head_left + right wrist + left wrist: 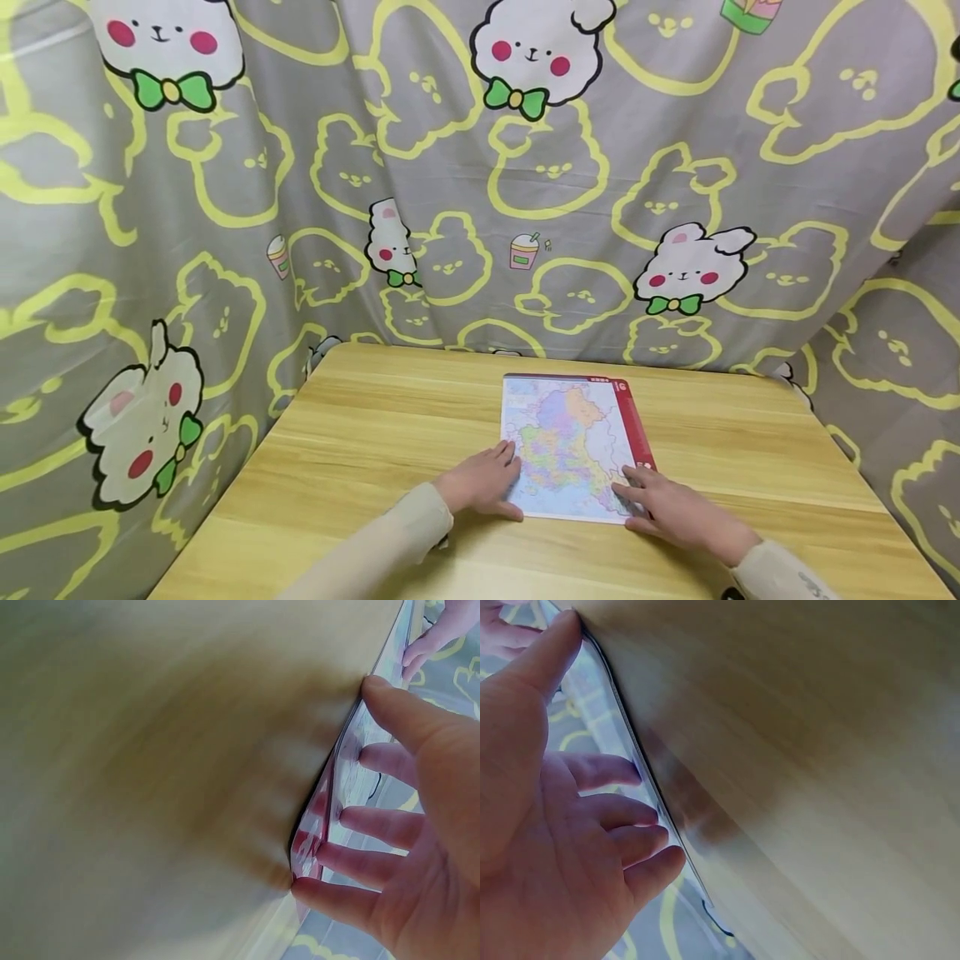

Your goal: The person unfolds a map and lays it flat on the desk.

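A flat rectangular map sheet with a red strip down its right side lies on the wooden table. Its regions show in pastel colours. My left hand rests at its lower left edge, fingers spread and thumb at the near edge. In the left wrist view the fingertips of that hand meet the sheet's thin dark edge. On the other side my right hand touches the lower right corner with spread fingers. The right wrist view shows its fingertips along the map's red and pale surface.
The wooden table extends around the map on all sides. Behind it and at both sides hangs a grey curtain printed with yellow outlines and white rabbits.
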The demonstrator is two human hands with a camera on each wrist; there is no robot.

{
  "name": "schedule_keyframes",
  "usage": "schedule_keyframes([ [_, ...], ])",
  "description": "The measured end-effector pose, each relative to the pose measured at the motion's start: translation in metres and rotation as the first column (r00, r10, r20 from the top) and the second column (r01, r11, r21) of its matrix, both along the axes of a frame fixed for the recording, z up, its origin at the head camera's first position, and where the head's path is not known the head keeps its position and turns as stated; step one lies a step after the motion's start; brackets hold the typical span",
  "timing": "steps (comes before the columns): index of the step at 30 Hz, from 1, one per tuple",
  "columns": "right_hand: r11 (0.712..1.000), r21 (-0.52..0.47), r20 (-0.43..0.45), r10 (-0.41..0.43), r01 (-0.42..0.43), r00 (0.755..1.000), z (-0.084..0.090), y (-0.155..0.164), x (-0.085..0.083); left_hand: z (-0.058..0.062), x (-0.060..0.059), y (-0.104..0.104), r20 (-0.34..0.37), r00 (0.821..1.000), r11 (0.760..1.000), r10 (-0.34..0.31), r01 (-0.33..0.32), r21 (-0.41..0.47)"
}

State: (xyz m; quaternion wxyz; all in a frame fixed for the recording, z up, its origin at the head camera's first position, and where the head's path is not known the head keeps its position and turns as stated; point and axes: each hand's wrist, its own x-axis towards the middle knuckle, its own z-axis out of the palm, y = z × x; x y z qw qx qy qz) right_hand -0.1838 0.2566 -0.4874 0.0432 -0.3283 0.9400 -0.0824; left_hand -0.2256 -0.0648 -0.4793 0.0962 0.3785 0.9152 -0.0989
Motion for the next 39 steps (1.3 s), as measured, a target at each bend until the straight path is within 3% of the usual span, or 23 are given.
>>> schedule_keyframes([
  [10,1.000,0.005,-0.004,0.016,-0.016,1.000,0.000,-0.018,-0.002,-0.005,-0.005,-0.019,0.047,0.999,0.998,0.005,-0.008,0.063],
  [22,0.999,0.016,-0.024,0.042,-0.041,0.999,-0.001,-0.033,-0.007,0.003,-0.008,-0.030,0.116,0.991,0.994,0.073,-0.082,0.078],
  [32,0.999,0.020,-0.023,0.034,-0.033,0.999,0.000,-0.033,-0.008,0.003,-0.009,-0.030,0.128,0.990,0.992,0.067,-0.080,0.101],
  [39,0.999,0.026,0.005,0.024,-0.025,1.000,0.000,-0.031,-0.009,0.004,-0.006,-0.029,0.126,0.991,0.996,0.041,-0.049,0.068],
])
